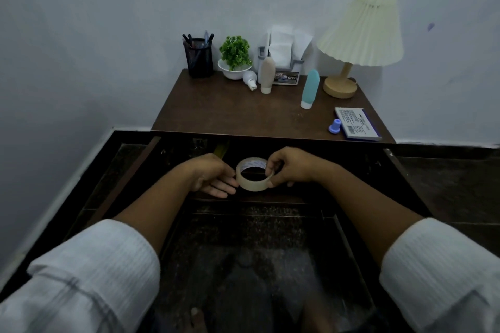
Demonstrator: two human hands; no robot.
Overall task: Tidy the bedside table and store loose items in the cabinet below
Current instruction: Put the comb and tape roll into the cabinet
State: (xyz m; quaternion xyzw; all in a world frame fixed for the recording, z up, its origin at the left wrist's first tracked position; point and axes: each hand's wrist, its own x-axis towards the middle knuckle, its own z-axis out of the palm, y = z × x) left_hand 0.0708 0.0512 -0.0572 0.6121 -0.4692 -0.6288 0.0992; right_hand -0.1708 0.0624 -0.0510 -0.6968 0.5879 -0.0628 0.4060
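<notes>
Both forearms reach forward and down from rolled white sleeves (89, 273), converging in front of the desk (243, 113), below its front edge and over the dark open cabinet (173, 154) beneath. The right hand (290, 167) holds the roll of clear tape (253, 174): its thumb hooks over the near right rim and its fingers (280, 184) curl under the outside, closed on the ring, wrist roughly level. The left hand (213, 176) lies palm-down just beside the roll, fingers loosely extended and fairly flat, their tips touching its left wall without wrapping it (more a steadying touch than a grasp). The roll is tilted so that its hollow faces up toward the camera, and it hangs in the air above the cabinet's dark interior, where little can be made out.

On the desk, along the wall, stand a black mesh pen holder (198, 58), a small green plant in a white bowl (234, 58), a light bulb (250, 80) lying beside the bowl, a beige squeeze bottle (267, 74) upright on its cap, and a tissue holder (284, 57) behind it. A teal squeeze bottle (309, 89) stands near the pleated cream lamp (359, 40) at the right. Near the front right corner lie a flat blue-and-white box (357, 124) and, just beside it, a small blue cap (335, 126)
</notes>
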